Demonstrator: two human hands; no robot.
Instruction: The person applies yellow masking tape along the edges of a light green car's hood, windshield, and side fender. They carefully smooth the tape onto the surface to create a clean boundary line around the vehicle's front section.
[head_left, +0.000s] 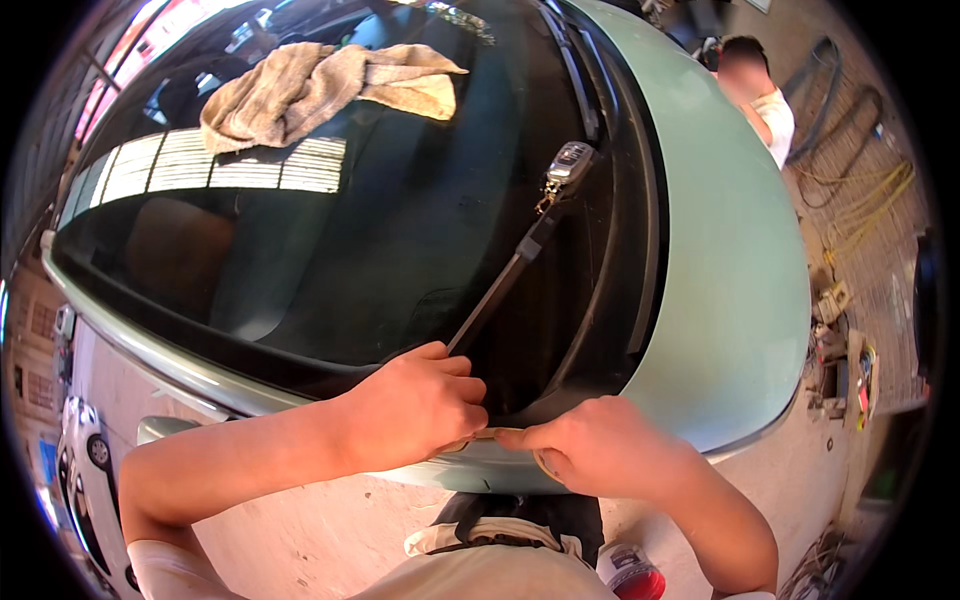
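My left hand (427, 405) is closed at the lower corner of the windshield (360, 247), its fingertips pinching a pale strip of tape (487, 433). A short length of the strip runs across to my right hand (607, 450). That hand grips a tape roll (550, 466), mostly hidden behind the fingers, with the index finger stretched along the strip. Both hands are over the pale green car's fender (450, 474), beside the black cowl (555, 397). A wiper arm (487, 296) rises from near my left hand.
A crumpled tan towel (322, 94) and a key fob (570, 161) lie on the glass. The green hood (727, 225) extends right; a person (765, 105) is beyond it. A white-and-red container (634, 574) stands by my legs. Hoses (825, 105) and yellow cable (874, 206) lie on the ground.
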